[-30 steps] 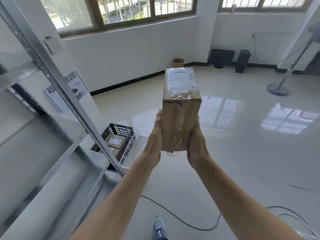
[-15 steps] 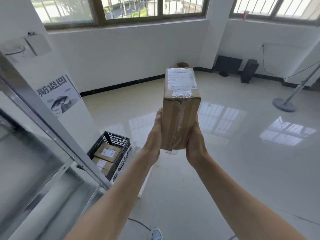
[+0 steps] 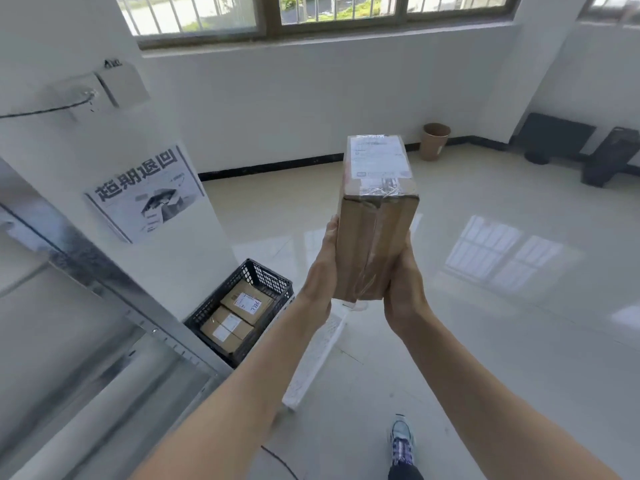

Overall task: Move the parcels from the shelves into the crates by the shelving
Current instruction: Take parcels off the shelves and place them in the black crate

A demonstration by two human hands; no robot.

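Glossy floor (image 3: 519,341) below; fingers of left hand (image 3: 320,271) and right hand (image 3: 403,285) grip the upright parcel (image 3: 375,216).

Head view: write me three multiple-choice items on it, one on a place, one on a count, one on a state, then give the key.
1. Where does the black crate stand?
A) on a shelf
B) on the floor beside the white pillar
C) under the window

2. How many parcels show inside it?
A) one
B) four
C) two

3. How is the taped parcel held?
A) upright between the left hand and the right hand
B) by one hand alone
C) not held, lying on the floor

Key:
1 B, its base sits on the tiles next to the pillar.
2 C, two labelled tops lie side by side.
3 A, one hand is on each side of it.
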